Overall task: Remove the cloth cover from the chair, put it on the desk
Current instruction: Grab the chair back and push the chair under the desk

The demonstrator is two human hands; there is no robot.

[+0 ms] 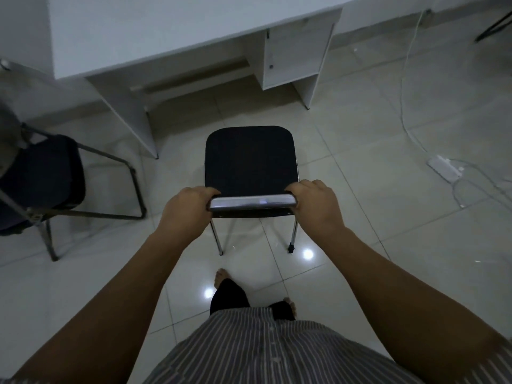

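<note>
A metal-framed chair [250,159] with a dark seat stands on the tiled floor in the middle, seen from behind and above. Its backrest top [252,203] looks shiny and grey; I cannot tell whether a cloth cover is on it. My left hand [188,209] is closed around the left end of the backrest top. The right end is gripped by my right hand [315,203]. The white desk [166,31] lies beyond the chair at the top of the view.
A second dark chair [41,176] with a metal frame stands at the left. A white drawer unit [293,54] hangs under the desk's right side. White cables and a power strip [443,166] lie on the floor at the right. My bare feet are below the chair.
</note>
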